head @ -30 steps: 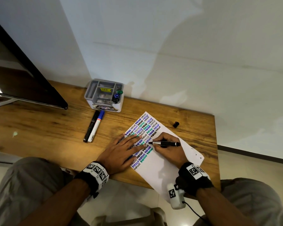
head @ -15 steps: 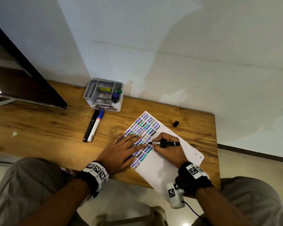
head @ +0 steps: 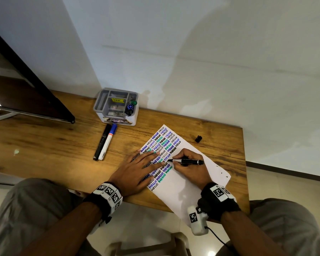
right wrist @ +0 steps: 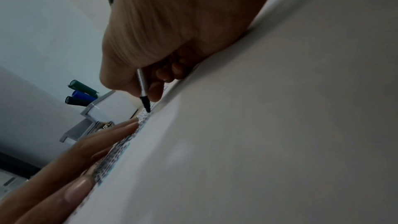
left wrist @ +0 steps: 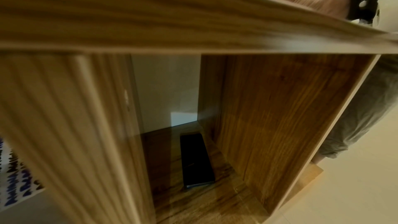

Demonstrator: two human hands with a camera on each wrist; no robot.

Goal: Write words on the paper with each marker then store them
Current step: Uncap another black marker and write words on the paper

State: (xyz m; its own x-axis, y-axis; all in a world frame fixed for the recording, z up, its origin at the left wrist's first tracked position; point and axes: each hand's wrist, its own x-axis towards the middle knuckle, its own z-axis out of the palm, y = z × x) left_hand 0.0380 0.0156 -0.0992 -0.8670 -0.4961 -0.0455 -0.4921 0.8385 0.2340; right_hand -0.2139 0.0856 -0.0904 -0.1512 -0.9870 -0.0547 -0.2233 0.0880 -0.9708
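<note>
**Three markers stored, two waiting, one in use**

Three markers point(head: 131, 107) stand capped in the grey organizer point(head: 102, 103) at the back of the wooden desk point(head: 44, 145), so those look finished. Two more, a black marker point(head: 102, 143) and a blue-capped marker point(head: 108, 142), lie side by side just in front of the organizer; whether they have been used cannot be told. The paper point(head: 177, 189) carries many rows of "HELLO" in black, blue and teal across its upper left part, while its lower right part is blank.

The right hand point(head: 190, 167) has its fingers clamped round a black pen marker point(head: 189, 161), tip down on the paper at the edge of the written block. The left hand point(head: 137, 172) lies flat with fingers spread and straight, pressing the sheet. A loose black cap point(head: 198, 138) sits on the desk beyond the paper, apart from it.

By this reading, the current word is under way; capping, storing this marker and dealing with the two lying ones remain.

Compared with half a second ago, both hands and the marker sit in nearly the same place, with only a slight shift of the tip.
</note>
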